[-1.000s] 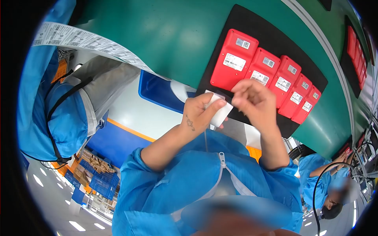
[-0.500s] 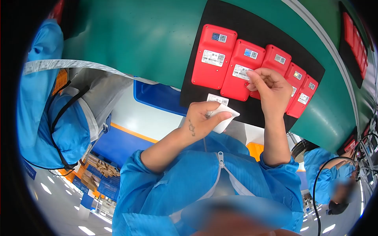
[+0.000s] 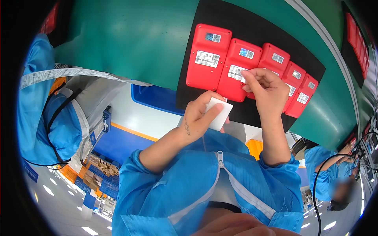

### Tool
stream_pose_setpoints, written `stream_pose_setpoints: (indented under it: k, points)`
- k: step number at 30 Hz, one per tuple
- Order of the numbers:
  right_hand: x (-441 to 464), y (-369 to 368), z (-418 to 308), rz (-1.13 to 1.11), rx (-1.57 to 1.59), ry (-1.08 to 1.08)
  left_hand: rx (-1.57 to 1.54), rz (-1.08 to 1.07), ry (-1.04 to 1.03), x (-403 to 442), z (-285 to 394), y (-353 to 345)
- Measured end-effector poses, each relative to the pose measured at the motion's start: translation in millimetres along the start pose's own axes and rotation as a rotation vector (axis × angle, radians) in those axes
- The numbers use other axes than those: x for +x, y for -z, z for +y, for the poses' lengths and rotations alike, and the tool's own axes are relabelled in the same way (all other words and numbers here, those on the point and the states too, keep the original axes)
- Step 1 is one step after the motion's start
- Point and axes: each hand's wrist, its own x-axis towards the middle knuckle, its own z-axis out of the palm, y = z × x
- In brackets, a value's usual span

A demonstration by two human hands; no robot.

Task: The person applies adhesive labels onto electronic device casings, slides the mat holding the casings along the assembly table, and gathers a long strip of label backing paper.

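Observation:
My left hand (image 3: 198, 118) grips a small white label backing (image 3: 220, 115), the thumb pressed on its face. My right hand (image 3: 269, 91) hovers over the row of red devices, thumb and fingertips pinched at the edge of a white printed label (image 3: 238, 73). That label lies on the second red device (image 3: 235, 89); whether the fingers hold anything is hidden. To its left lies the first red device (image 3: 204, 78), with a printed label (image 3: 207, 59) and a small QR sticker. Another red device (image 3: 270, 48) is partly covered by my right hand.
The red devices rest on a black mat (image 3: 246, 28) on a green table (image 3: 126, 39). A blue bin (image 3: 157, 99) sits below the table edge. A strip of labels (image 3: 75, 74) hangs at left, near a person in a blue sleeve (image 3: 37, 59). Another person (image 3: 323, 169) is at right.
My left hand has moved slightly up and left, and the backing is now flatter. The printed label that showed above it is now mostly hidden. My right hand has barely moved.

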Motion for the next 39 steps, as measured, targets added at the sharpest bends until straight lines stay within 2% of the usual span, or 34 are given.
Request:
stream_pose_setpoints:
  k: [3, 5, 6, 7, 10, 11, 12, 14, 17, 19, 20, 22, 23, 26, 35, 39]
  points:
    - [2.9, 22.2, 10.0, 0.015, -0.268, 0.214, 0.068, 0.042, -0.011, 6.7, -10.6, -28.1]
    - [2.2, 39.0, 0.7, 0.023, -0.671, 0.276, 0.118, 0.084, -0.027, 7.6, -18.9, -41.7]
    - [2.3, -1.6, -26.9, 0.005, -0.878, 0.297, 0.131, 0.117, -0.027, -8.1, 5.1, -6.2]
    - [2.4, 1.0, -27.1, -0.019, -0.885, 0.249, 0.158, 0.138, -0.042, -8.7, 4.5, -6.5]
    - [-15.4, 15.4, -0.2, -0.307, 0.001, 0.096, 0.107, 0.166, -0.072, -7.6, 0.3, -15.7]
    - [-24.9, 18.5, 1.3, -0.425, 0.261, -0.022, 0.104, 0.175, -0.081, -7.5, -0.3, -19.6]
    - [-32.3, 20.8, 2.0, -0.471, 0.379, -0.091, 0.102, 0.183, -0.089, -6.6, 1.2, -24.1]
    - [-42.4, 22.5, 11.8, -0.401, 0.501, -0.064, 0.083, 0.186, -0.103, -4.4, -1.4, -33.7]
    - [-44.7, 30.5, 25.9, -0.295, 0.288, 0.156, 0.084, 0.151, -0.096, -0.6, -6.5, -44.3]
    - [-40.9, 35.9, 24.6, -0.152, 0.285, 0.202, 0.147, 0.103, -0.051, -1.7, -7.6, -46.3]
    - [-37.9, 39.4, 22.7, -0.082, 0.283, 0.222, 0.166, 0.093, -0.033, -1.9, -7.5, -48.7]
    - [-17.3, 52.9, 6.8, 0.06, 0.208, 0.105, 0.205, 0.074, 0.004, -0.8, -6.4, -53.7]
    - [-5.3, 57.0, 8.2, 0.087, 0.209, 0.113, 0.268, 0.031, -0.035, 0.6, -16.7, -51.7]
    - [6.7, 65.7, 11.9, 0.046, 0.092, 0.01, 0.345, 0.01, 0.003, 5.5, -22.1, -55.4]
    - [7.5, 68.0, 10.7, 0.055, -0.006, -0.009, 0.238, 0.009, -0.057, 15.0, -19.0, -64.2]
    - [6.1, 77.1, 18.5, 0.057, -0.002, -0.008, 0.09, -0.014, 0.008, 17.6, -27.4, -68.5]
